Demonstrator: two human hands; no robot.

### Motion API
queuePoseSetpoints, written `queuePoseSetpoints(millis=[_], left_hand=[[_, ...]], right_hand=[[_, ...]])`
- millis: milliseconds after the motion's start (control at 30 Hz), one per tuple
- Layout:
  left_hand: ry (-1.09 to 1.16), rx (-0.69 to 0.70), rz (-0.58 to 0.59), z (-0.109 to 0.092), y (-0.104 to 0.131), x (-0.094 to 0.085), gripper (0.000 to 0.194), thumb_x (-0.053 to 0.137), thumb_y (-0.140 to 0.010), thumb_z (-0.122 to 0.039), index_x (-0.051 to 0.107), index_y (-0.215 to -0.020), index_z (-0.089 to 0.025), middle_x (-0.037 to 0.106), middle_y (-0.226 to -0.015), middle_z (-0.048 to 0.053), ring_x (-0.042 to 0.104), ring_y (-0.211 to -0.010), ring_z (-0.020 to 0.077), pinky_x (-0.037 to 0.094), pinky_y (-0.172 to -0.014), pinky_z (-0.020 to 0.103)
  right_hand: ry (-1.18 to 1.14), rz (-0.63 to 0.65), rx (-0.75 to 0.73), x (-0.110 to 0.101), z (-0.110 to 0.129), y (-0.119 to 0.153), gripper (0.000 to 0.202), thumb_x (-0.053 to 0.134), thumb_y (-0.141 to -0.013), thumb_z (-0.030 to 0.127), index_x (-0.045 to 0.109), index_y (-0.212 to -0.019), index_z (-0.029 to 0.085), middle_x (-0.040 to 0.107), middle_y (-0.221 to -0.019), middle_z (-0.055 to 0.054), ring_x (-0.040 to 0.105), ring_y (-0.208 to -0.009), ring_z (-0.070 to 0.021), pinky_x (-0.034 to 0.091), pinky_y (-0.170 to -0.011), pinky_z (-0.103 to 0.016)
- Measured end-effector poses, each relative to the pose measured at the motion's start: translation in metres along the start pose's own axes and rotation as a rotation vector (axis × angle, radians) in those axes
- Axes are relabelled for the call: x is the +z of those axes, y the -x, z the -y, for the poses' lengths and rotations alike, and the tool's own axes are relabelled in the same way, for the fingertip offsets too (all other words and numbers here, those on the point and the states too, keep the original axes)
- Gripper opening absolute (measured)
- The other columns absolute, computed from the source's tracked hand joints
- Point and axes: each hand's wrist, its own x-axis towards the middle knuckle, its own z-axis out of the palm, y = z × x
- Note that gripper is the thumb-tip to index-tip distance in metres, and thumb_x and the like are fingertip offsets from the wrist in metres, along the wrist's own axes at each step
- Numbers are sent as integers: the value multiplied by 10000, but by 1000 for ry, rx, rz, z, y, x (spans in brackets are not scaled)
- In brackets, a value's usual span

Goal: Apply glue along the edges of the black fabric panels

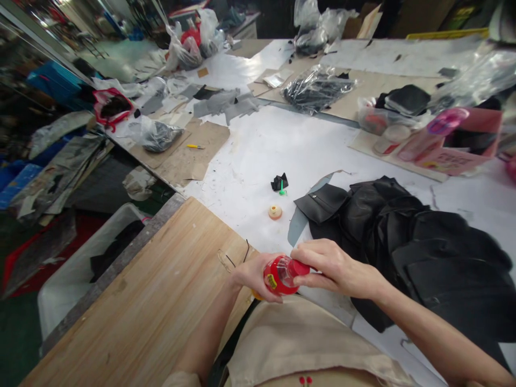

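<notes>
Can pass leftward from the red bottle across the bare wooden board, meeting thin black strands near the left hand. Can reach forward over the white tabletop, but must skirt the cream disc and, just beyond, the black scrap. Is blocked rightward by the heap of black pieces, farther off by the pink box, and straight ahead, deeper in, by the bagged bundle.
</notes>
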Motion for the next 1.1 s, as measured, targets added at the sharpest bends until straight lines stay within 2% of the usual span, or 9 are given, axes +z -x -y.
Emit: queuePoseSetpoints(millis=[167,233,300,367,467,600,700,867,1100], left_hand=[[170,-42,340,4,-9,-9,548,958,-353,-321,595,-736,-174,618,-711,-41,561,-657,140,531,-630,263],[188,-30,348,0,-11,-9,526,952,-384,-324,601,-743,-168,615,-704,-36,554,-650,140,529,-628,270],[137,-28,186,-8,-10,-8,511,931,-458,-312,613,-827,-157,641,-767,-18,579,-686,143,534,-668,270],[25,-42,-90,-17,-9,-6,514,885,-557,-286,607,-968,-151,670,-885,10,612,-768,152,529,-729,265],[-181,-82,-375,-24,-8,-2,499,816,-660,-280,577,-1085,-176,677,-964,19,626,-826,154,500,-741,246],[-412,-138,-493,-18,-11,4,466,789,-694,-332,564,-1086,-219,668,-921,-8,626,-774,153,466,-679,241],[-534,-176,-539,-12,-11,7,452,775,-674,-275,553,-1065,-224,663,-906,-8,630,-786,165,449,-671,246],[-473,-144,-443,-14,-6,3,419,776,-649,-255,557,-1003,-208,645,-825,-27,593,-700,134,422,-625,232],[-115,-26,-79,-12,-8,-12,495,867,-532,-327,579,-900,-166,634,-831,-10,561,-715,126,469,-648,236]], right_hand=[[-18,88,-115,-8,9,-9,275,477,-1019,392,572,-1022,133,556,-793,-33,458,-686,-136,347,-631,-259],[-38,126,-68,-15,8,-10,271,480,-1017,398,575,-1024,144,566,-812,-30,476,-694,-131,361,-640,-251],[-34,133,63,-21,5,-7,274,464,-1020,414,575,-1034,164,583,-851,-30,507,-708,-126,381,-654,-239],[3,92,244,-22,0,-1,326,470,-1010,459,549,-1148,174,591,-840,-18,534,-684,-126,395,-636,-231],[45,-38,473,-10,-9,8,521,500,-956,585,488,-1257,161,556,-694,31,523,-563,-128,375,-545,-225],[133,-294,655,19,-16,10,485,458,-933,666,555,-915,191,518,-585,45,468,-459,-108,309,-481,-219],[121,-329,716,29,-17,6,406,488,-959,590,533,-836,206,494,-554,60,457,-452,-98,287,-481,-210],[99,-284,539,27,-14,8,317,496,-999,428,529,-788,193,448,-574,65,407,-480,-78,271,-507,-212],[207,-83,65,3,-2,-3,299,448,-1035,385,587,-882,169,538,-704,9,430,-602,-111,302,-594,-261]])
